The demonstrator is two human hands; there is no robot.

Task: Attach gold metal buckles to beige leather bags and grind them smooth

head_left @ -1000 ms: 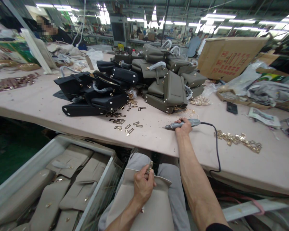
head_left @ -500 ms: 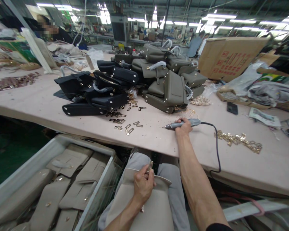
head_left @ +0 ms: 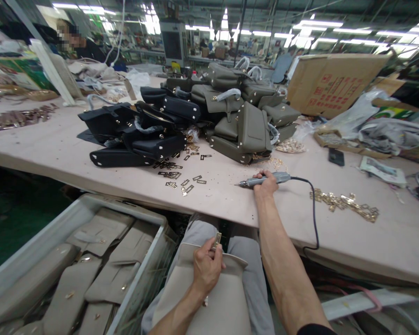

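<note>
On my lap lies a light beige handbag (head_left: 226, 302) with its flap edge toward the table. My left hand (head_left: 208, 264) is closed over that flap, pinching a small gold metal plate (head_left: 217, 239) that sticks up past the fingertips. A gold bag fitting (head_left: 205, 301) shows below the wrist. My right hand (head_left: 266, 183) is wrapped round a grey electric screwdriver (head_left: 282, 177), held low over the table with its tip pointing left. A black cord runs from its rear. Left of the tip, loose rectangular metal plates (head_left: 187, 190) are scattered on the table.
Black handbags (head_left: 139, 139) and olive-grey handbags (head_left: 246, 125) are heaped mid-table. Gold fittings (head_left: 345, 204) lie to the right, near a phone (head_left: 336, 157). A cardboard box (head_left: 335, 83) stands behind. At lower left, a plastic crate (head_left: 150, 253) holds beige bags. A person (head_left: 87, 46) sits far left.
Almost nothing differs. Both hands keep their grips and places, and the view has shifted very slightly.
</note>
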